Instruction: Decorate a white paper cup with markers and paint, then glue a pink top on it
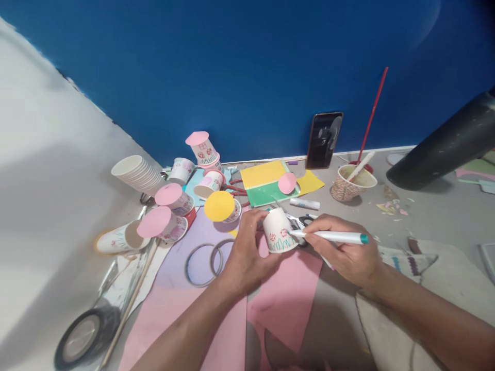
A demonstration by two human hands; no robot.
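Observation:
My left hand (251, 252) is closed around the left side and base of a white paper cup (276, 224), which stands upside down and slightly tilted. Red flowers and green grass-like strokes run along the cup's lower part. In my right hand (348, 247) is a white felt-tip pen (334, 236) with a green end, its tip touching or very close to the cup beside a red flower. Black-handled scissors (305, 222) lie behind the cup, partly hidden by it and by my right hand. Pink paper (286, 299) lies beneath my hands.
Decorated cups with pink paper roofs (168, 195) and one yellow roof (219, 206) stand or lie left of centre. A stack of cups (135, 172), two rings (201, 265) and black tape (79, 337) are leftward. A phone (324, 140) leans on the blue wall; a patterned cup (344, 188) holds sticks.

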